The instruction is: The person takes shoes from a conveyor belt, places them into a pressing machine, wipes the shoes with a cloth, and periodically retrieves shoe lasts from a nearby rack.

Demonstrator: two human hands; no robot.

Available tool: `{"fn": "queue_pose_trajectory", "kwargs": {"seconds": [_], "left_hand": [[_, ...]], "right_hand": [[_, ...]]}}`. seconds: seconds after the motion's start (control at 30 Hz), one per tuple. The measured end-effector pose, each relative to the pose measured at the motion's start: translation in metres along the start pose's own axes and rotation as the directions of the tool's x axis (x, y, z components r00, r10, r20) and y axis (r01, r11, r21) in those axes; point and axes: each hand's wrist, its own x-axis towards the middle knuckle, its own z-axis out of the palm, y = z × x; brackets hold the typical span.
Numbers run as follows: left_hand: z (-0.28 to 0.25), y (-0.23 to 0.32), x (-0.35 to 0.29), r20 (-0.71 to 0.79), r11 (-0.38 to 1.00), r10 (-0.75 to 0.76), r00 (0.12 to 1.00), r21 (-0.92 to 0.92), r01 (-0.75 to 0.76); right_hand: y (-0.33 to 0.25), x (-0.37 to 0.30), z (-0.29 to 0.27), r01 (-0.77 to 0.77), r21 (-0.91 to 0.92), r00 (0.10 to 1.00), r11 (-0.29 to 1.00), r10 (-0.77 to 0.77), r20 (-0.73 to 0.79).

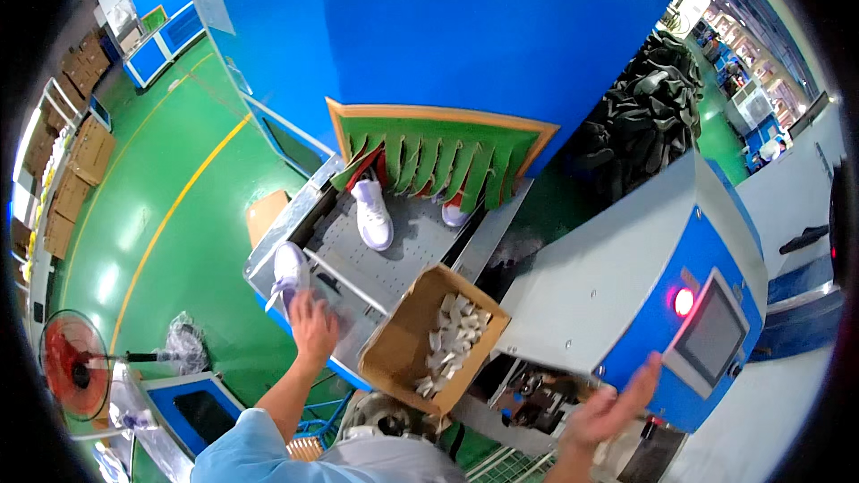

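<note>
From where I stood, the left hand [313, 329] met the white shoe [290, 266] on the metal worktop's [356, 333] near-left corner, likely steadying it, grip too blurred to tell; the right hand [616, 407] hung empty, loosely spread, by the control panel [713, 333].

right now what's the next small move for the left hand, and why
I'd probably steady the nearest white shoe by its near end with the left hand: that hand is right at that end, while the right hand is well away, near the dark control screen.
</note>
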Motion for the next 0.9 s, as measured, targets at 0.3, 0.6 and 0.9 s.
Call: {"fn": "queue_pose_trajectory", "kwargs": {"seconds": [0.3, 0.6, 0.9], "left_hand": [[0.159, 0.032, 0.275, 0.2, 0.75, -0.364, 0.909, -0.515, 0.414], [0.094, 0.025, 0.176, 0.873, -0.098, -0.072, 0.482, -0.487, 0.868], [-0.161, 0.147, 0.021, 0.332, -0.167, 0.668, 0.667, -0.806, 0.568]], "right_hand": [[-0.026, 0.007, 0.054, 0.055, -0.277, 0.982, 0.959, -0.103, -0.159], [-0.031, 0.011, 0.035, 0.029, -0.186, 0.998, 0.982, -0.04, -0.056], [-0.126, -0.062, 0.03, -0.658, 0.71, 0.733, -0.249, 0.004, 0.681]]}}
